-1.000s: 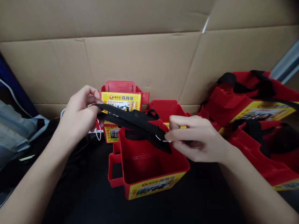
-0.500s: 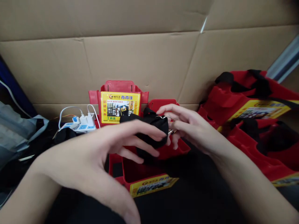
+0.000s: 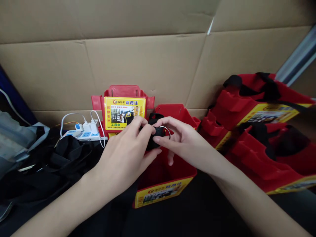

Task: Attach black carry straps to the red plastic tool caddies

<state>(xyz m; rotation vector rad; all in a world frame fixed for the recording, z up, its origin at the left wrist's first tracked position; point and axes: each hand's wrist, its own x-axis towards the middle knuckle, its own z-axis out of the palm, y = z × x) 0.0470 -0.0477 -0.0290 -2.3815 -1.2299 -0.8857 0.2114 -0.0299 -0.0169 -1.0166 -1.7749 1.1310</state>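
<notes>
Both hands meet over a red plastic tool box (image 3: 170,168) with a yellow label on its front. My left hand (image 3: 128,144) is closed, its fingertips pinching a black webbing strap (image 3: 151,141). From the other side my right hand (image 3: 175,136) grips the same strap beside a metal ring (image 3: 168,131), thumb in front and fingers behind. Part of the strap is hidden behind the fingers. The ring stands up between the right thumb and index finger.
Behind stands another red tool box (image 3: 123,90) with a yellow label. More red boxes with black straps (image 3: 261,115) are at the right. At the left lie a white power strip (image 3: 86,135) with plugs and a heap of black straps (image 3: 66,158). Cardboard (image 3: 148,65) lines the back.
My left hand has turned and moved from hovering open near the strap to pinching it. My right hand has shifted slightly left and lower, and the ring now shows more clearly.
</notes>
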